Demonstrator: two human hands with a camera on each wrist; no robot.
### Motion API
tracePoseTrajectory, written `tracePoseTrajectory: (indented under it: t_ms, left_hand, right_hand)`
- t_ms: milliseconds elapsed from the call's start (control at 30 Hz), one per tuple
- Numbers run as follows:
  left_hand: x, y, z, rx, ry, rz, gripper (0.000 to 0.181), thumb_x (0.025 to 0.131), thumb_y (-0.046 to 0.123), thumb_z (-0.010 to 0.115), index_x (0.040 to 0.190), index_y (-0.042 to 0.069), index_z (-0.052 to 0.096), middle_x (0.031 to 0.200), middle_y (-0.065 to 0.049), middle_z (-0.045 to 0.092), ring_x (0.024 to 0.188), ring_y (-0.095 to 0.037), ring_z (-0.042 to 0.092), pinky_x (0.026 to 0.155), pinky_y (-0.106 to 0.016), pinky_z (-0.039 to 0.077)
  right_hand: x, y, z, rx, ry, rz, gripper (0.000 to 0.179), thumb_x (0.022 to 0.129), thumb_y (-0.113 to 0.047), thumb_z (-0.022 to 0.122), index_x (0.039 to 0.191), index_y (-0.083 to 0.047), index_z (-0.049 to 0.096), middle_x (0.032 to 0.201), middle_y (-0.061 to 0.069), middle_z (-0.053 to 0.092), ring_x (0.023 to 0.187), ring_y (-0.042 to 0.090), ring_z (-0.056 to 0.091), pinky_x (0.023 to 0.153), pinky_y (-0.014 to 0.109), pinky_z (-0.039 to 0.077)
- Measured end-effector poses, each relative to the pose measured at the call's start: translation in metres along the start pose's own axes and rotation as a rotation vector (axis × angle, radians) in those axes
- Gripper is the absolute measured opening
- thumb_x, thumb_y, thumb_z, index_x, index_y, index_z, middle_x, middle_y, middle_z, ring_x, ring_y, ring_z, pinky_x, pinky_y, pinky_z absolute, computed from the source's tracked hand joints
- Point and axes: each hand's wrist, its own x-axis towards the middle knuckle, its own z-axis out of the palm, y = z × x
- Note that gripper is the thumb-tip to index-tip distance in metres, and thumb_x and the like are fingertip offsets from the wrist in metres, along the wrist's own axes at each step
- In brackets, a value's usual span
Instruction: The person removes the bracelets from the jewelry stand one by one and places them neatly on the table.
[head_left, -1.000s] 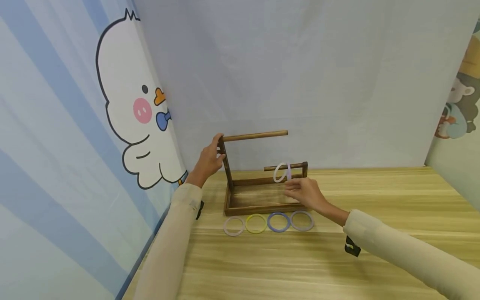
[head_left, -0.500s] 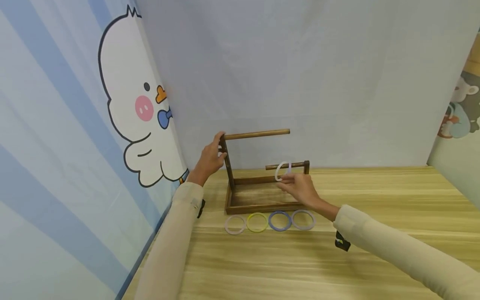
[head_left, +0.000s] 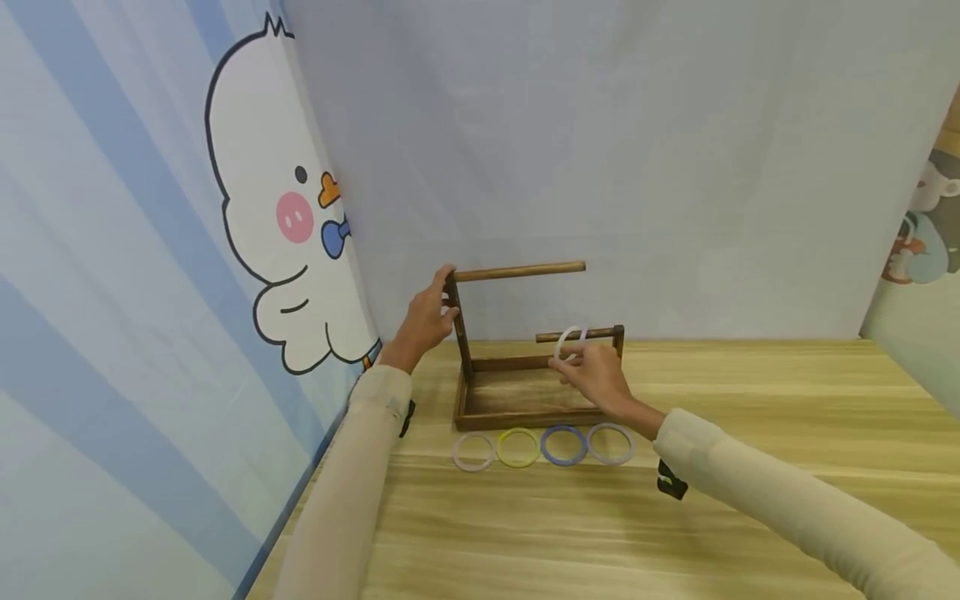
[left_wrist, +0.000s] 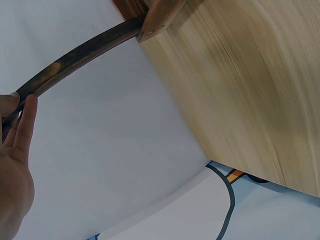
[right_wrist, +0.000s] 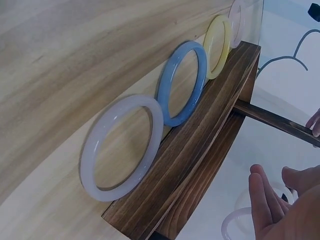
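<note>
A dark wooden bangle stand [head_left: 532, 419] has a long upper bar [head_left: 521, 272] and a short lower bar [head_left: 544, 337]. My left hand [head_left: 426, 323] grips the top of its tall post [left_wrist: 82, 55] between thumb and fingers. At the lower bar, my right hand [head_left: 602, 377] pinches a white bangle [head_left: 560, 341], which stands around the bar. Just right of it a lavender bangle [head_left: 584, 332] hangs on the same bar, partly behind my fingers. In the right wrist view, fingertips and thumb close around the white bangle's edge, mostly hidden.
Along the stand's front lie a pale pink bangle [head_left: 474, 469], a yellow bangle [head_left: 518, 465], a blue bangle [head_left: 564, 462] and another lavender bangle [head_left: 611, 462], flat on the wooden table [head_left: 525, 533]. A grey curtain [head_left: 675, 167] rises behind; a printed curtain [head_left: 150, 333] borders the left.
My right hand has moved up and slightly left onto the white bangle and now pinches it. The left hand keeps its hold on the post. The view has shifted slightly.
</note>
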Motion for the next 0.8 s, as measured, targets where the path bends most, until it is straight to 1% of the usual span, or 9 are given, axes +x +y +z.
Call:
tracePoseTrajectory:
  t_ms: [133,367,467,633,700,767,800]
  left_hand:
    - [0.0008,-0.0004,0.001,-0.005,-0.001,0.006,0.072,0.098,-0.005,0.066,0.159,0.006,0.028,0.129,-0.026,0.062,0.112,-0.039,0.069,0.095,-0.042,0.06]
    - [0.0014,-0.0008,0.001,-0.008,0.001,0.006,0.074,0.098,-0.005,0.066,0.16,0.007,0.027,0.13,-0.026,0.062,0.113,-0.039,0.069,0.095,-0.044,0.06]
    - [0.0012,-0.0002,0.0002,-0.004,0.001,0.004,0.074,0.098,-0.005,0.066,0.16,0.007,0.028,0.13,-0.027,0.062,0.112,-0.039,0.069,0.094,-0.044,0.06]
    - [0.0006,0.0012,-0.0011,0.004,-0.01,-0.001,0.074,0.099,-0.004,0.066,0.16,0.007,0.027,0.131,-0.027,0.062,0.112,-0.039,0.07,0.094,-0.045,0.06]
    - [0.0003,0.0014,-0.0014,0.009,-0.013,-0.004,0.074,0.098,-0.004,0.067,0.16,0.007,0.027,0.131,-0.027,0.062,0.112,-0.039,0.07,0.094,-0.045,0.06]
    - [-0.0001,0.0015,-0.0018,0.019,-0.014,-0.008,0.075,0.098,-0.004,0.067,0.16,0.007,0.026,0.131,-0.026,0.062,0.111,-0.039,0.07,0.094,-0.045,0.06]
    - [-0.0004,0.0016,-0.002,0.022,-0.014,-0.01,0.075,0.098,-0.004,0.067,0.16,0.008,0.026,0.13,-0.026,0.062,0.111,-0.039,0.07,0.094,-0.045,0.06]
  right_hand:
    - [0.0009,-0.0016,0.0003,0.001,0.004,0.005,0.022,0.099,-0.016,0.074,0.106,0.004,0.077,0.091,0.02,0.078,0.072,0.032,0.077,0.052,0.027,0.061]
    - [0.0009,-0.0044,0.0,0.003,-0.007,0.028,0.021,0.1,-0.017,0.073,0.104,0.002,0.078,0.087,0.018,0.078,0.072,0.033,0.077,0.048,0.024,0.058]
    - [0.0015,-0.0043,0.0003,-0.005,-0.005,0.032,0.022,0.101,-0.019,0.072,0.106,0.002,0.078,0.085,0.017,0.078,0.07,0.032,0.077,0.045,0.023,0.055]
    - [0.0023,-0.0032,0.0011,-0.028,0.006,0.028,0.021,0.1,-0.019,0.073,0.105,0.001,0.078,0.084,0.016,0.078,0.063,0.022,0.075,0.04,0.023,0.051]
    - [0.0023,-0.0029,0.0017,-0.032,0.011,0.026,0.019,0.1,-0.017,0.073,0.104,0.001,0.077,0.086,0.017,0.078,0.061,0.018,0.074,0.041,0.024,0.051]
    - [0.0022,-0.0022,0.0023,-0.027,0.009,0.026,0.019,0.099,-0.016,0.073,0.105,0.002,0.077,0.089,0.019,0.078,0.061,0.018,0.074,0.043,0.025,0.053]
    - [0.0021,-0.0021,0.0025,-0.023,0.006,0.03,0.019,0.1,-0.016,0.073,0.106,0.002,0.076,0.091,0.019,0.078,0.062,0.018,0.074,0.045,0.025,0.056]
